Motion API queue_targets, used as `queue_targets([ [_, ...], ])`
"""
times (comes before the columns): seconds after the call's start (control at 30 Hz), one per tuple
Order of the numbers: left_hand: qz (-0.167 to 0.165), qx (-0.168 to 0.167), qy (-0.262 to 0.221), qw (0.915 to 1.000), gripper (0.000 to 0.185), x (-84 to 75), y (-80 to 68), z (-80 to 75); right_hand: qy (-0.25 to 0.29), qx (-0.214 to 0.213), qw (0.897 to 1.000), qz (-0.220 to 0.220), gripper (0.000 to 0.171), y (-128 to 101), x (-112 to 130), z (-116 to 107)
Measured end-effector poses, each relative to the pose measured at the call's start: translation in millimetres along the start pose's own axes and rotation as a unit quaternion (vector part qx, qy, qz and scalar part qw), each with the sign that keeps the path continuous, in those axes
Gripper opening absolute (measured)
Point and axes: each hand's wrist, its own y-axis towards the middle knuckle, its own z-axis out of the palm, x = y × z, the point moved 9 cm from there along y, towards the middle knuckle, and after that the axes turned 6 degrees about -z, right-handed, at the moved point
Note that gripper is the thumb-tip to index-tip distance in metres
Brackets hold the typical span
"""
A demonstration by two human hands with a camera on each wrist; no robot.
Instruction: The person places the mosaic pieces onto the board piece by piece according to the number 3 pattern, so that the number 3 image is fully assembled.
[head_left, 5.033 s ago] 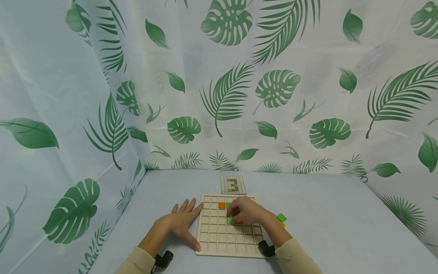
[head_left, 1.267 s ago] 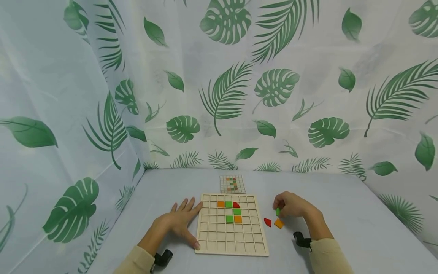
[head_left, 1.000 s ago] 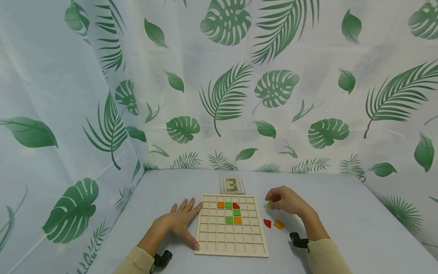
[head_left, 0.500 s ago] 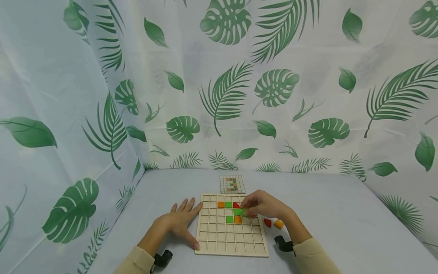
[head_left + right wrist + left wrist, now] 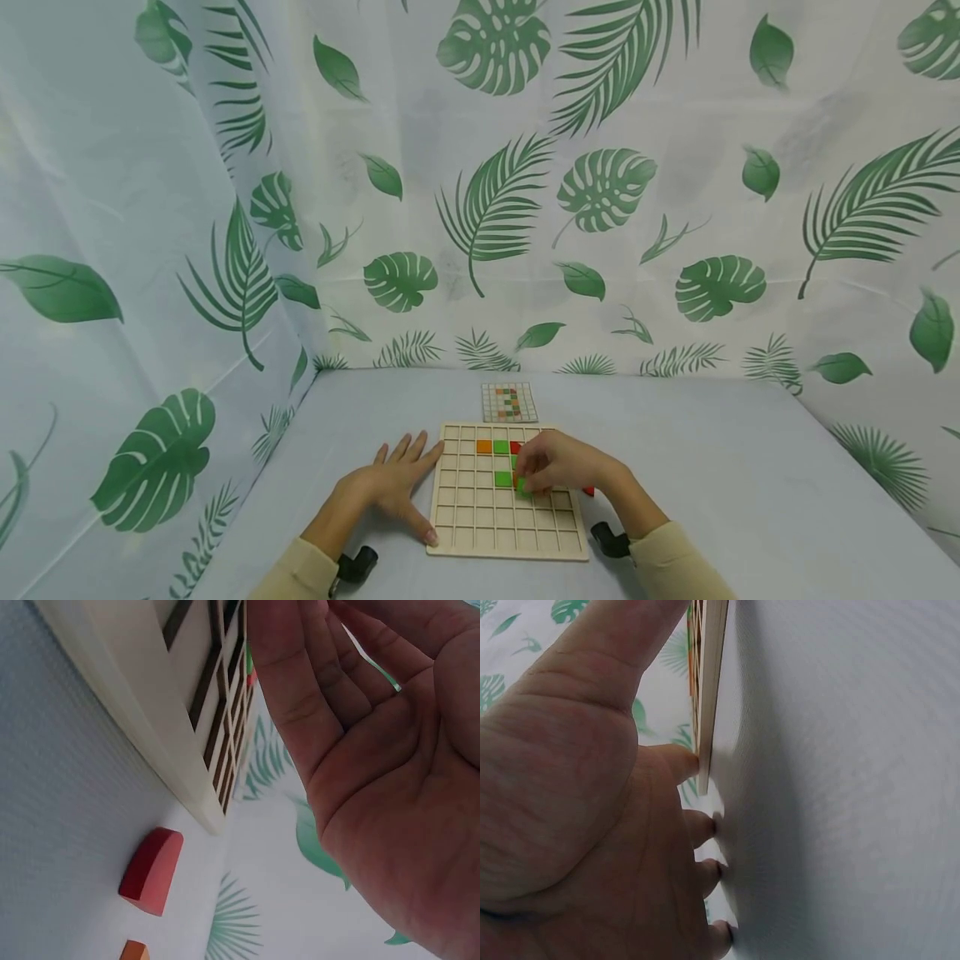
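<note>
A wooden grid board [image 5: 480, 533] lies on the table. My left hand [image 5: 393, 483] is spread flat along its left side, with thumb and forefinger at the edge. Over the middle squares, my right hand [image 5: 566, 462] pinches a green square tile [image 5: 522, 489] between thumb and fingers, just below the square of an orange tile it partly covers. Set in the grid are an orange tile [image 5: 485, 447], a green tile [image 5: 501, 447], a red quarter-round tile [image 5: 515, 447] and another green tile [image 5: 502, 479]. The right fingers partly hide one more green tile.
Behind the board lies a small card [image 5: 491, 412] printed with a grid of coloured squares. On the table right of the board are a loose red quarter-round piece [image 5: 154, 874] and an orange piece [image 5: 135, 951]. A leaf-patterned curtain [image 5: 480, 333] hangs at the back.
My right hand picked up the green tile right of the board and carried it left over the grid, then slightly nearer me. My left hand stayed at the board's edge.
</note>
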Motion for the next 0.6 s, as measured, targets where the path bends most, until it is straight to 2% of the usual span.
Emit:
queue_targets([
  [0.27,-0.008,0.002,0.004,1.0,0.136,0.5,0.6,-0.4,-0.017,0.003,1.0,-0.014,0.008,3.2,4.2,3.7],
  [0.6,-0.006,0.001,0.004,1.0,0.136,0.7,0.6,0.1,-0.067,-0.006,0.998,0.004,0.011,4.9,2.4,5.0],
])
